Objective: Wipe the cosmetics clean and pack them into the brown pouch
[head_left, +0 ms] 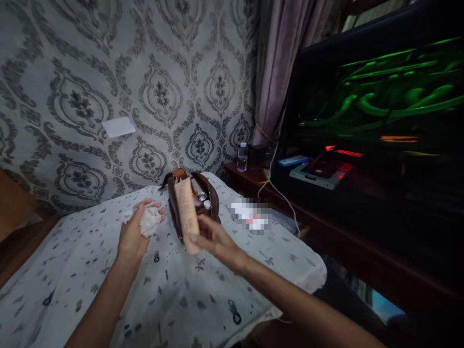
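Note:
A crumpled white tissue [150, 221] sits in my left hand [131, 236], tucked against the palm with the fingertips showing beyond it. My right hand [219, 241] grips a peach-coloured squeeze tube [186, 210] near its lower end, between thumb and fingers. The tube stands nearly upright, in front of an open brown bag [214, 191], and hides part of it. Inside the bag, a silver cylinder with a round end [201, 196] and a white cap [207, 205] are visible; other contents are dark and hard to make out.
The bag rests on a patterned white cloth [203, 299]. A blurred-out white and pink item [250, 215] lies to its right. Behind stand a clear bottle [242, 158] and a white cable [286, 200]. A dark glass-fronted case with green lights [391, 101] fills the right side.

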Tool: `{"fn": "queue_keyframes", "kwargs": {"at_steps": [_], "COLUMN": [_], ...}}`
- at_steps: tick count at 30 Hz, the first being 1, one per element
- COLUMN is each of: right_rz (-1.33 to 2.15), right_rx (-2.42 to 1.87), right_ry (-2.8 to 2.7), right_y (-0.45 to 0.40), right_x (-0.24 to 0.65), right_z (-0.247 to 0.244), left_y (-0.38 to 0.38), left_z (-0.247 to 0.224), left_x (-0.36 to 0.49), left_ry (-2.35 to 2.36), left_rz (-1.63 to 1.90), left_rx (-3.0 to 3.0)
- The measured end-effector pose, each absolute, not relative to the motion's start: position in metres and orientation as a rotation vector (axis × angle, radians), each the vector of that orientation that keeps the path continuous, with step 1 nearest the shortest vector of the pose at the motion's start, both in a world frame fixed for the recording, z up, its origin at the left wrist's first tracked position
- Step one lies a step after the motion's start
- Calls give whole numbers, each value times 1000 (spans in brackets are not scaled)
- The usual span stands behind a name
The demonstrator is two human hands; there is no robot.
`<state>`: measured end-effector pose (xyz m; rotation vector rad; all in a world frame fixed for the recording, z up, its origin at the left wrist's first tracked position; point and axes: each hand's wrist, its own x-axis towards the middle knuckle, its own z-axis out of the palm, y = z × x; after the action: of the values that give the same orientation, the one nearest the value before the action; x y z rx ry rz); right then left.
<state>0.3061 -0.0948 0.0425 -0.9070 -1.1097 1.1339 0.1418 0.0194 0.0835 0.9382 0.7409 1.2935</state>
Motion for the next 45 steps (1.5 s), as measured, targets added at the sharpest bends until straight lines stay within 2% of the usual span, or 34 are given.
{"fn": "queue_keyframes", "kwargs": {"at_steps": [4, 9, 21, 29, 35, 45], "right_rz": [886, 776, 577, 513, 635, 330], "right_rx": [-1272, -1635, -2057, -2129, -2013, -2216], "right_ry": [-1146, -1273, -1713, -1738, -1571, -1821], "right_y": [-60, -28, -8, -6, -3, 0], "right_x": [347, 365, 345, 341, 339, 334], "right_z": [64, 96, 129, 130, 114, 124], "left_y": [28, 34, 37, 27, 25, 24], "left_z": [56, 28, -19, -20, -21, -23], "left_x": [129, 112, 106, 110, 112, 112], "left_ry": [833, 918, 931, 889, 896, 881], "left_rz": [1271, 1267, 1097, 1027, 994, 974], "left_rx": [893, 776, 722, 962, 1021, 1042]}}
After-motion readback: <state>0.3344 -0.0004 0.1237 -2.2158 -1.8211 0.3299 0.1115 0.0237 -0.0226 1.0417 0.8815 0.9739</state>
